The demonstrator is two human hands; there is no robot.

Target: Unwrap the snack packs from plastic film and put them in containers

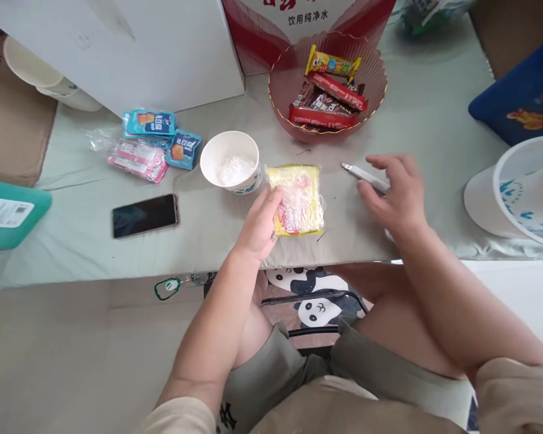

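Note:
My left hand (260, 223) is closed on a square yellow packet (297, 202) in crinkled clear film, its thumb pressed on the packet's left side. The packet has pink and red patches and is at the table's front edge. To the right, my right hand (397, 193) is above the table with thumb and fingers apart. Beneath it lies a slim, pale utility knife (365, 176), its tip pointing up and left; the hand hides its rear part. Just left of the packet stands a white paper cup (230, 140) with crumpled clear plastic (235, 171) inside.
Behind the packet stands a pink ribbed bowl (280, 99) of wrapped snack bars. Leftward lie a phone (145, 216), blue snack packets (184, 149) and a pink packet (138, 160). At right is a white bin (484, 202); at left, a teal container (13, 235). Boxes stand behind.

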